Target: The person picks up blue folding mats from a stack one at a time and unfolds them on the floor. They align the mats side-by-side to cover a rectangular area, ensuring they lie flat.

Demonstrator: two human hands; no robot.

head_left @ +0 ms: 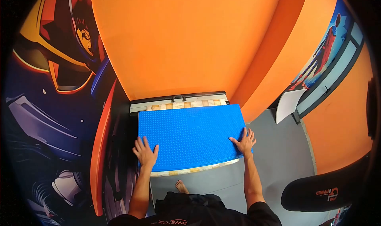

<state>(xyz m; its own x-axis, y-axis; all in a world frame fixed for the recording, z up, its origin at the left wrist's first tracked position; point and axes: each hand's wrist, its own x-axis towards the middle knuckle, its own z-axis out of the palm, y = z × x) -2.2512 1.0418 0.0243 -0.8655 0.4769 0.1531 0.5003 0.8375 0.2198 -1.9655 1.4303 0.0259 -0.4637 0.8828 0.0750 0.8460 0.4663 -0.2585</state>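
A blue textured mat (190, 136) lies on a table with a light, tile-patterned top (186, 171), which shows along its near and far edges. At the mat's left edge my left hand (146, 152) rests with the fingers spread, slightly blurred. My right hand (244, 142) is at the right edge of the mat, its fingers apart and its thumb over the blue surface. Neither hand is wrapped round anything.
Behind the table a dark handle (178, 98) sits near the orange wall (178, 39). A black padded piece (329, 188) stands at the lower right. A white panel (289, 105) is at the right, and an orange-edged structure (99, 158) rises at the left.
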